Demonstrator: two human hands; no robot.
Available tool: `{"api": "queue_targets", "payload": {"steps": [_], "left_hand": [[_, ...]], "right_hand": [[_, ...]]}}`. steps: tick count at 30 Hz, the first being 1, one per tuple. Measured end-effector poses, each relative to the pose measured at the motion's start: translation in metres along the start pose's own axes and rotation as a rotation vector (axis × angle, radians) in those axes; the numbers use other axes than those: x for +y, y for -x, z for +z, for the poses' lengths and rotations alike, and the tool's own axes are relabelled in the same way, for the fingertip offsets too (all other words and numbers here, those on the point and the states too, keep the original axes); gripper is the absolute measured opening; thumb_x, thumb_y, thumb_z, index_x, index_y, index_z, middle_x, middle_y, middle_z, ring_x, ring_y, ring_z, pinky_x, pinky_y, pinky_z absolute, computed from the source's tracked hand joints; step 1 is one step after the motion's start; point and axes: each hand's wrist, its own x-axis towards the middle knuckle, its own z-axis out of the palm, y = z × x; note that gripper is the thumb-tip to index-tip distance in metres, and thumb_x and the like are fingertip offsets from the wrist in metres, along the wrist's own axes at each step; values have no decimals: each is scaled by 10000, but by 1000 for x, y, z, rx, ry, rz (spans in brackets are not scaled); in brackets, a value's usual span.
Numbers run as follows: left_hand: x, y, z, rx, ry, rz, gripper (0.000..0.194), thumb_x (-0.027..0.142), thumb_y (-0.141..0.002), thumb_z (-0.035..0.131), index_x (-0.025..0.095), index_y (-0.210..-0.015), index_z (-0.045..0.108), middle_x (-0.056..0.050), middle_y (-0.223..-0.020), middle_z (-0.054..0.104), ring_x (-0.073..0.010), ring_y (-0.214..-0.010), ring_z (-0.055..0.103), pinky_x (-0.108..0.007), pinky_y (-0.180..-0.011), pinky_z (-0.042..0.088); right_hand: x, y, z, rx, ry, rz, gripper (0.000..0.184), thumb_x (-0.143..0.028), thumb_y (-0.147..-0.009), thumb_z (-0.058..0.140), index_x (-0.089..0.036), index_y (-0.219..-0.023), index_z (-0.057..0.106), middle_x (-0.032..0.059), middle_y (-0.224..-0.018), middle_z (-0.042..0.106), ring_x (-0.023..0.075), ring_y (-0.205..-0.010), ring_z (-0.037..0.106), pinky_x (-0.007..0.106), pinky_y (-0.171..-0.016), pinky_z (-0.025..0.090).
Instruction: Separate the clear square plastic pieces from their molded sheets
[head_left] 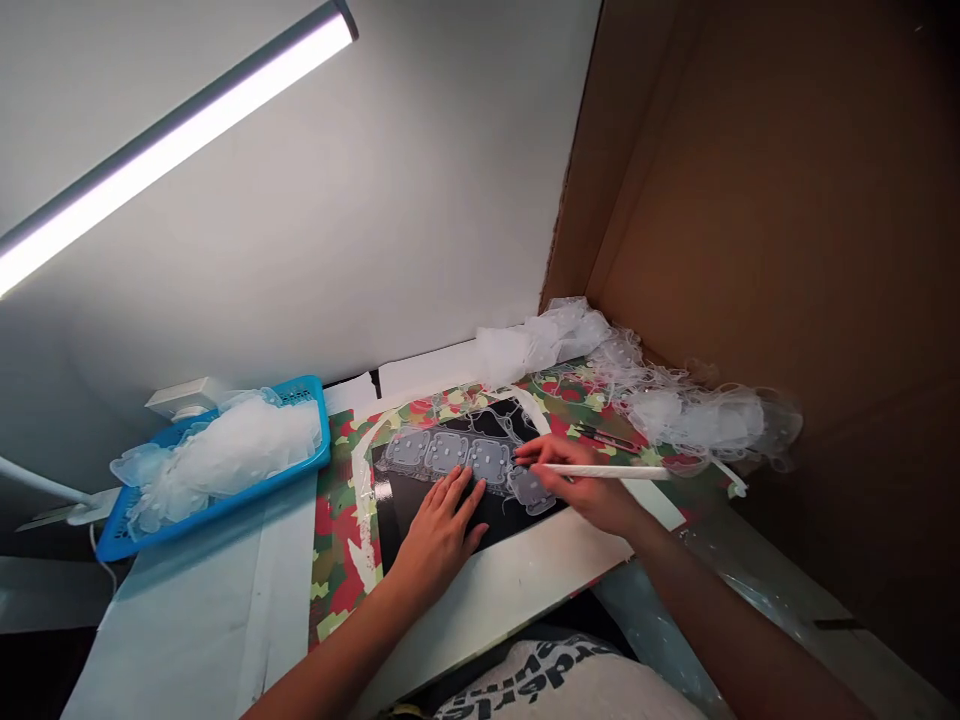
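**A right hand (592,490) grips a slim white rod (619,471) over a glossy black sheet's (401,525) right edge, its long axis nearly level, tip pointing left.**
The hands are apart: the left hand (442,530) lies spread flat on the sheet beside translucent rounded-square film shapes (446,453), on a red-and-green camouflage mat (335,520).

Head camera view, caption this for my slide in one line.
Left hand rests on translucent cut film over a black sheet, right hand holds a white rod, blue tray nearby.
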Motion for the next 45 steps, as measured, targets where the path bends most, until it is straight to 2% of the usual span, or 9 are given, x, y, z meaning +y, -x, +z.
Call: {"api": "queue_targets", "payload": {"steps": [3,6,9,12,18,23,35,42,45], "left_hand": [[0,5,0,-24,-17,8,510,308,-929,521,222,-1424,433,-140,-1502,413,-282,-1390,379,-495,-1089,394],[1,8,-2,-29,-27,-1,524,285,-928,517,236,-1438,410,-127,-1523,383,-272,-1406,353,-496,-1103,380],[3,8,-3,-18,-28,-23,503,266,-920,525,229,-1415,442,-140,-1517,389,-277,-1397,369,-497,-1103,383],[6,7,-1,7,-27,-48,476,254,-905,538,207,-1376,490,-161,-1440,481,-293,-1364,418,-509,-1101,382],[12,7,3,47,-47,-49,455,256,-907,519,165,-1353,515,-159,-1353,564,-300,-1317,474,-529,-1131,325],[11,7,3,58,-29,-49,443,261,-901,531,160,-1332,533,-152,-1338,580,-296,-1304,487,-524,-1144,299],[9,6,6,57,-95,22,448,260,-930,463,122,-1355,498,-104,-1330,600,-269,-1307,484,-466,-1149,317],[7,6,3,11,-71,27,462,261,-917,473,149,-1365,499,-104,-1337,594,-288,-1316,470,-501,-1147,309],[6,6,-1,-6,-51,12,461,288,-918,480,164,-1361,508,-87,-1345,588,-319,-1377,382,-534,-1158,275]], "right_hand": [[1,-15,24,-147,152,-99,164,-286,-896,525,-218,-747,539,54,-1051,650,214,-970,598,342,-845,459],[21,-14,27,-99,282,-98,134,-258,-886,509,-214,-764,546,50,-985,633,193,-873,586,328,-778,449],[34,-6,18,-4,342,-1,147,-261,-877,523,-214,-738,533,38,-897,637,193,-814,586,326,-734,438],[29,-4,15,42,351,-10,191,-260,-878,536,-212,-694,513,44,-935,649,205,-861,599,336,-773,442],[24,-20,44,-161,270,-180,128,-205,-883,550,-209,-756,536,66,-1112,615,201,-1001,595,336,-862,457],[35,-23,52,-147,276,-182,132,-219,-898,561,-205,-768,545,59,-1069,611,185,-958,600,318,-834,464],[34,-35,57,-128,341,-181,134,-189,-867,582,-200,-739,544,30,-893,621,159,-778,581,298,-707,463],[43,-29,51,-171,341,-231,182,-132,-872,564,-196,-707,521,41,-997,637,160,-864,614,288,-748,500],[49,-25,60,-136,486,-376,106,-143,-906,529,-191,-824,577,88,-1071,650,211,-991,614,358,-862,513]]}}
